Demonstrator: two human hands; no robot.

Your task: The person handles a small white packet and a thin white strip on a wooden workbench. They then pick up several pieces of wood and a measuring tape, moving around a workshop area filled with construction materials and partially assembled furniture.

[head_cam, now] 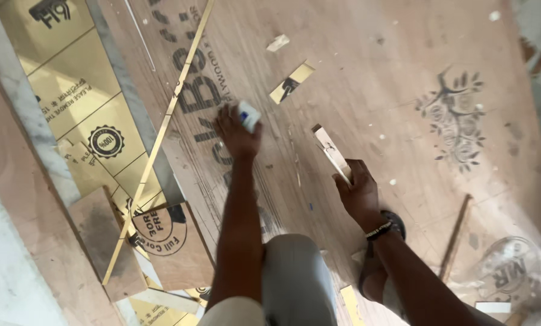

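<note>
Presently, left hand point(237, 134) grips a small white-and-blue tube point(248, 115) against the brown plywood sheet point(379, 78); right hand point(358, 194) is closed around a narrow pale wooden strip point(330, 151)

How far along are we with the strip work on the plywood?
Done: cut offcuts lie on the plywood sheet, and a long gold strip lies along its left edge. In hand: left hand presses a small white object to the sheet; right hand holds a short strip. Left: that strip isn't placed yet.
</note>
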